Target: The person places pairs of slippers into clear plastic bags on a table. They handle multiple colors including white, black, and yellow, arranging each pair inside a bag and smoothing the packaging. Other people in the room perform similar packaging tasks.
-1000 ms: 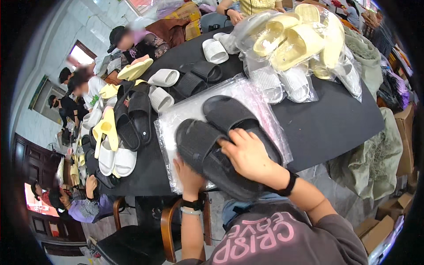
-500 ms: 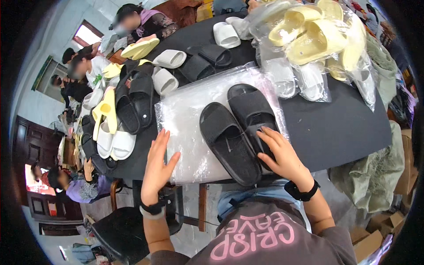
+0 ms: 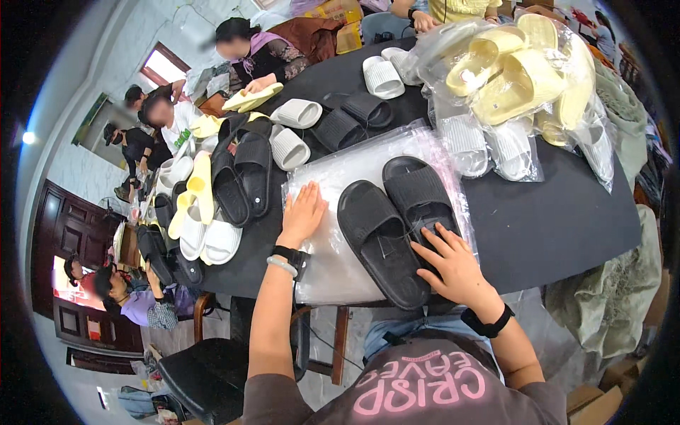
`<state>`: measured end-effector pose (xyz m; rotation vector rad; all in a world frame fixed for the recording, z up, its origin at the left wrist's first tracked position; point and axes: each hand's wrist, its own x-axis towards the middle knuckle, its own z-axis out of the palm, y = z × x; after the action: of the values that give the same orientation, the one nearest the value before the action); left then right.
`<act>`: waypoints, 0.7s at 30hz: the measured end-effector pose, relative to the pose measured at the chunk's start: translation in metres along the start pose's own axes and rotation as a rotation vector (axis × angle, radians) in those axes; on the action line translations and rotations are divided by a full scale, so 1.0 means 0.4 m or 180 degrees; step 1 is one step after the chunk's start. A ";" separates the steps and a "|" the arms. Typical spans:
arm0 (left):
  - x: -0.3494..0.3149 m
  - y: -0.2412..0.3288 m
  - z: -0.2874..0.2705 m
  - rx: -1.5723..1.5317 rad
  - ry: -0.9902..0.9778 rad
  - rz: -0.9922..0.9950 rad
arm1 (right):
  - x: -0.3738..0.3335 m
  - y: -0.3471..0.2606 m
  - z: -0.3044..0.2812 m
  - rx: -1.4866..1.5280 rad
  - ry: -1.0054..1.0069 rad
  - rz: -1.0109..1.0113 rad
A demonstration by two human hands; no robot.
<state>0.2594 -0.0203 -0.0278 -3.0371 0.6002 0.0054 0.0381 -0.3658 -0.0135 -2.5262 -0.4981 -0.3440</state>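
A pair of black slide slippers [image 3: 388, 263] lies side by side on a stack of clear plastic bags [image 3: 322, 244], with the toes pointing away from me. My right hand [image 3: 451, 269] rests on the right slipper, its fingers spread over the footbed below the strap. My left hand [image 3: 304, 212] lies flat on the left part of the bag stack with its fingers stretched out. Neither hand grips anything. The right slipper's heel is partly hidden under my right hand.
Bagged yellow slippers [image 3: 520, 85] and bagged white slippers [image 3: 464, 145] pile up at the far right. Loose black slippers [image 3: 241, 173], white ones [image 3: 219, 241] and yellow ones [image 3: 200, 188] crowd the left side of the black table [image 3: 545, 219]. Several people sit beyond; a black chair [image 3: 205, 382] stands lower left.
My left hand has moved forward and right, from the bags' near left edge onto the stack. My right hand stays on the right slipper. The whole view has shifted slightly.
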 end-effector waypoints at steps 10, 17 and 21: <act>-0.069 0.025 -0.156 -0.0325 0.0297 0.0314 | -0.006 0.011 -0.031 0.0566 0.0877 -0.0086; -0.183 0.326 -0.437 -0.2136 -0.0903 0.1219 | -0.063 0.087 0.000 0.2471 0.1143 0.1161; -0.180 0.407 -0.298 -0.1401 -0.0204 0.1762 | -0.067 0.083 0.038 0.2348 0.0931 0.1055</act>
<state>0.1303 -0.1488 0.0848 -3.1160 1.5951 0.2873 0.0298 -0.3910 -0.0501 -1.7597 -0.0573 -0.3202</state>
